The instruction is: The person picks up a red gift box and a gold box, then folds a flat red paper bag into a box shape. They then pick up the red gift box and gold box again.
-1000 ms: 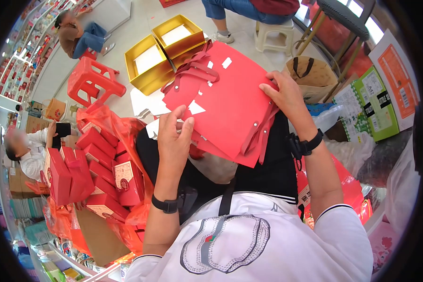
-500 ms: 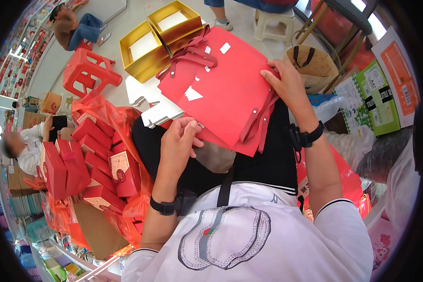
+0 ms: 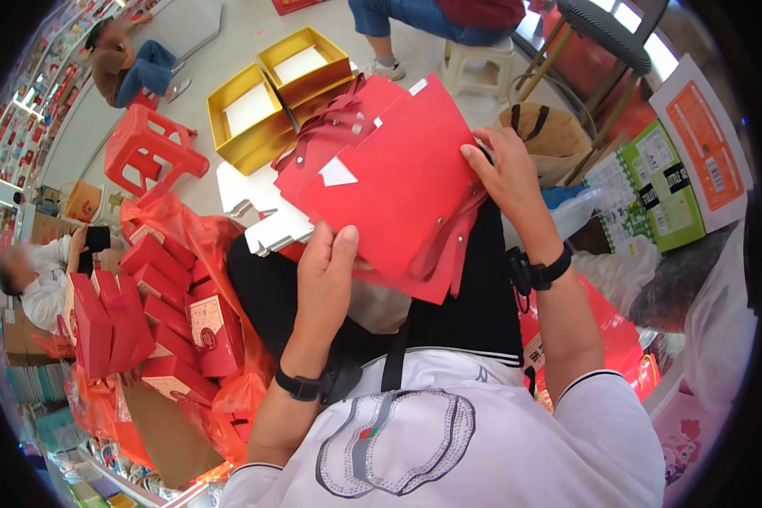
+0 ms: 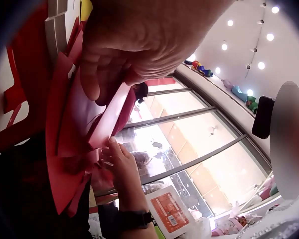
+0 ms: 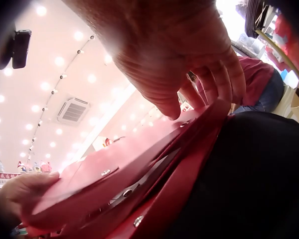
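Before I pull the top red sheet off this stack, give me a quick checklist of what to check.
1. Left hand grips the near edge of the red card stack, thumb on top: ok.
2. Right hand holds the far right edge of the stack: ok.
3. Stack is supported on the lap, tilted up: ok.
4. Only one sheet separated under the left thumb: cannot tell; the left wrist view shows several layers fanned.
5. Red strap handles free of each other: not ok, they overlap at the top left.
6. Gold trays lie clear of the stack on the floor: ok.
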The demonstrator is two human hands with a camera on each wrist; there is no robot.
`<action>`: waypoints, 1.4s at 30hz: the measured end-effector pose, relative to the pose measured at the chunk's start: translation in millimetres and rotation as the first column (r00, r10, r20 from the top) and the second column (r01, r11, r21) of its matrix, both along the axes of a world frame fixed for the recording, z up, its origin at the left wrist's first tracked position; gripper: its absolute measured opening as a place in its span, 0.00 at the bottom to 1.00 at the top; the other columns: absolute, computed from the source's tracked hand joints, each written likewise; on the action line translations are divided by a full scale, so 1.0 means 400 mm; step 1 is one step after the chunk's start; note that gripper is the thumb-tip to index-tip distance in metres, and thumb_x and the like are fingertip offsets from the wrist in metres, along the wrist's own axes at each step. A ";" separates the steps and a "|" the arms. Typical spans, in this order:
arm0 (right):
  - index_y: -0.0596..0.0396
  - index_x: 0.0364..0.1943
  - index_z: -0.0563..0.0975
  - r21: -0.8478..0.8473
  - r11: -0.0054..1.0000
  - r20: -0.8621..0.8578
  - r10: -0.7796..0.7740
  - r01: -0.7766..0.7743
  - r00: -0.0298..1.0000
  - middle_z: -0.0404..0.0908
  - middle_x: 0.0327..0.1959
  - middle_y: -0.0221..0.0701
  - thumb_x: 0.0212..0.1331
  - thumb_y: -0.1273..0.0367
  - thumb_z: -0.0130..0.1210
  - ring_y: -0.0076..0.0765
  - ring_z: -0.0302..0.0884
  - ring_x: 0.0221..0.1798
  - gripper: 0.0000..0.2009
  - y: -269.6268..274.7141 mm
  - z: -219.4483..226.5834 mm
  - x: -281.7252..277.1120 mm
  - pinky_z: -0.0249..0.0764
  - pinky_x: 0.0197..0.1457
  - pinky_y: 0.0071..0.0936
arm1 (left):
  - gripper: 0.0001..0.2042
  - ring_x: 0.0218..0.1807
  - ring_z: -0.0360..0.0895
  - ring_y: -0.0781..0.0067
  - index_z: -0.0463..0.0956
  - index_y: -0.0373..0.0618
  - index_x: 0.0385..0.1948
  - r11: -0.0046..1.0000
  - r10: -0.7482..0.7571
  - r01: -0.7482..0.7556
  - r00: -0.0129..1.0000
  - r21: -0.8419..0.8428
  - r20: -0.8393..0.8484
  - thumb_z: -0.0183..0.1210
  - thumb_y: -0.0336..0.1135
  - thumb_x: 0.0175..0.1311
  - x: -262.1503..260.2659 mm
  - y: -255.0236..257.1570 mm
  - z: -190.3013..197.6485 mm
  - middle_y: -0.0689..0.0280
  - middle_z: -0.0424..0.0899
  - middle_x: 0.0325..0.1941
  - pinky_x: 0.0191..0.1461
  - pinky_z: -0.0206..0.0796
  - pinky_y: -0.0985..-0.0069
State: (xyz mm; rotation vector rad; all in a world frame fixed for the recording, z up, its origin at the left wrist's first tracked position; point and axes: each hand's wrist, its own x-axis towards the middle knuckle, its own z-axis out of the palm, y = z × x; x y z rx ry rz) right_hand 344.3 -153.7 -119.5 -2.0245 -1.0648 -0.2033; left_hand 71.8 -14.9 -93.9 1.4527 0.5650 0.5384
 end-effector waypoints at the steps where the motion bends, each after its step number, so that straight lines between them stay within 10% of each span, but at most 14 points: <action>1: 0.61 0.55 0.79 0.059 0.998 -0.069 0.012 -0.008 0.998 0.82 0.48 0.43 0.69 0.57 0.63 0.50 0.82 0.52 0.22 -0.004 0.016 -0.003 0.77 0.57 0.40 | 0.18 0.46 0.84 0.77 0.73 0.39 0.64 1.000 0.010 -0.009 0.998 -0.021 0.058 0.50 0.40 0.83 0.001 -0.006 0.011 0.65 0.84 0.53 0.48 0.80 0.77; 5: 0.64 0.60 0.76 0.301 0.942 -0.522 0.293 -0.149 0.801 0.83 0.53 0.41 0.70 0.59 0.63 0.44 0.82 0.56 0.24 -0.030 0.097 -0.017 0.75 0.61 0.34 | 0.18 0.50 0.82 0.79 0.73 0.40 0.64 0.995 -0.006 0.016 0.995 -0.096 0.103 0.50 0.42 0.84 -0.014 -0.001 0.035 0.68 0.83 0.54 0.54 0.76 0.77; 8: 0.62 0.61 0.76 0.329 0.941 -0.492 0.244 -0.081 0.836 0.83 0.50 0.40 0.67 0.62 0.65 0.43 0.82 0.54 0.24 -0.036 0.166 -0.075 0.75 0.60 0.32 | 0.16 0.48 0.78 0.84 0.76 0.41 0.58 0.999 0.033 -0.032 0.998 -0.012 0.059 0.49 0.42 0.84 -0.035 0.033 0.027 0.71 0.83 0.50 0.53 0.71 0.81; 11: 0.61 0.58 0.78 0.265 0.959 0.055 0.090 -0.102 0.994 0.83 0.48 0.39 0.64 0.65 0.68 0.40 0.82 0.50 0.22 -0.040 0.224 -0.119 0.77 0.57 0.30 | 0.14 0.45 0.74 0.87 0.78 0.41 0.51 0.982 0.093 -0.089 0.996 0.169 -0.014 0.49 0.42 0.84 -0.052 0.047 0.052 0.74 0.81 0.45 0.51 0.67 0.82; 20: 0.59 0.52 0.81 0.112 0.845 -0.330 0.528 -0.523 0.782 0.80 0.42 0.39 0.60 0.71 0.67 0.43 0.81 0.44 0.16 0.017 0.263 -0.233 0.77 0.48 0.34 | 0.16 0.28 0.75 0.70 0.77 0.37 0.48 0.732 0.193 -0.072 0.976 0.677 -0.105 0.51 0.43 0.83 -0.062 0.054 0.111 0.57 0.79 0.27 0.36 0.68 0.72; 26: 0.58 0.52 0.82 0.078 0.860 0.083 0.499 -0.505 0.863 0.78 0.38 0.40 0.59 0.71 0.68 0.44 0.80 0.39 0.16 0.038 0.237 -0.250 0.76 0.44 0.38 | 0.14 0.27 0.76 0.60 0.77 0.37 0.49 0.719 0.211 -0.066 0.969 0.692 -0.126 0.53 0.41 0.82 -0.067 0.050 0.107 0.53 0.79 0.27 0.35 0.69 0.70; 38: 0.56 0.38 0.81 -0.007 0.823 -0.144 0.561 -0.568 0.815 0.75 0.34 0.28 0.59 0.69 0.68 0.26 0.73 0.32 0.09 0.035 0.218 -0.231 0.71 0.37 0.25 | 0.14 0.29 0.80 0.57 0.78 0.41 0.51 0.719 0.114 0.027 0.981 0.694 -0.157 0.55 0.42 0.80 -0.062 0.040 0.088 0.52 0.80 0.28 0.36 0.72 0.69; 42: 0.58 0.36 0.80 -0.026 0.795 -0.494 0.517 -0.607 0.699 0.74 0.32 0.28 0.61 0.68 0.68 0.23 0.72 0.31 0.09 0.024 0.273 -0.221 0.70 0.36 0.25 | 0.14 0.29 0.82 0.59 0.77 0.42 0.53 0.705 0.128 0.003 0.983 0.709 -0.132 0.55 0.43 0.81 -0.055 0.048 0.089 0.53 0.81 0.28 0.37 0.73 0.70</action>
